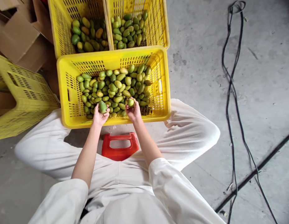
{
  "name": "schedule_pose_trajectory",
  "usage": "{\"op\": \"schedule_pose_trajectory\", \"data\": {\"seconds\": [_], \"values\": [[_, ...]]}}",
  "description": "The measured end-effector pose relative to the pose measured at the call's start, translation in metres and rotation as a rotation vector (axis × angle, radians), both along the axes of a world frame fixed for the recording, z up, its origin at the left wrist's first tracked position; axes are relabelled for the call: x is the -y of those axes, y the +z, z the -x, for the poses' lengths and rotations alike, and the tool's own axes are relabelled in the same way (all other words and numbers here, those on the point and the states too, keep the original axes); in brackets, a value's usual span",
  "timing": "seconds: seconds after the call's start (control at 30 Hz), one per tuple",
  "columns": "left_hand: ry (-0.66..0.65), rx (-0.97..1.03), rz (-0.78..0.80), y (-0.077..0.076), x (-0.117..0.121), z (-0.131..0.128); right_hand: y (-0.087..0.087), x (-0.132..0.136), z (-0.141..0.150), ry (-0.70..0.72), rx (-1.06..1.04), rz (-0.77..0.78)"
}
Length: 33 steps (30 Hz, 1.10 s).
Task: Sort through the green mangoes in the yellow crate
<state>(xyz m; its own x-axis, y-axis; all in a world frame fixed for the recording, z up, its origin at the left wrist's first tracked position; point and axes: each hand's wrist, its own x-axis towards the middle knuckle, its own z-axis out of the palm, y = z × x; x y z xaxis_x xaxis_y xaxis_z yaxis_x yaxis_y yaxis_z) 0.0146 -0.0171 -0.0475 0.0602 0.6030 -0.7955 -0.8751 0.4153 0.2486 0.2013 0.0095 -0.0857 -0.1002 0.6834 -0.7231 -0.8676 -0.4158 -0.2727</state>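
A yellow plastic crate full of small green and yellowish mangoes stands right in front of me, between my knees. My left hand is closed around a dark green mango, held over the crate's near edge. My right hand grips a paler, rounder green mango just to the right of it. Both hands hover above the near part of the fruit pile, a short gap between them.
Two more yellow crates stand behind, the left one with darker mangoes, the right one with smaller green ones. An overturned yellow crate and cardboard lie at left. I sit on a red stool. Black cables run over the concrete floor at right.
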Motion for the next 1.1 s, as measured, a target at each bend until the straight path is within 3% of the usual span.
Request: {"op": "schedule_pose_trajectory", "data": {"seconds": [0.3,0.93,1.1], "values": [[-0.076,-0.06,-0.072,-0.004,0.003,-0.004,0.0,0.005,-0.004,0.012,-0.035,-0.049],[0.072,-0.042,-0.075,-0.006,0.007,-0.002,-0.01,0.0,0.004,-0.001,0.01,0.033],[0.074,-0.039,-0.059,-0.002,0.005,-0.001,-0.01,-0.002,0.003,-0.072,-0.004,0.065]]}}
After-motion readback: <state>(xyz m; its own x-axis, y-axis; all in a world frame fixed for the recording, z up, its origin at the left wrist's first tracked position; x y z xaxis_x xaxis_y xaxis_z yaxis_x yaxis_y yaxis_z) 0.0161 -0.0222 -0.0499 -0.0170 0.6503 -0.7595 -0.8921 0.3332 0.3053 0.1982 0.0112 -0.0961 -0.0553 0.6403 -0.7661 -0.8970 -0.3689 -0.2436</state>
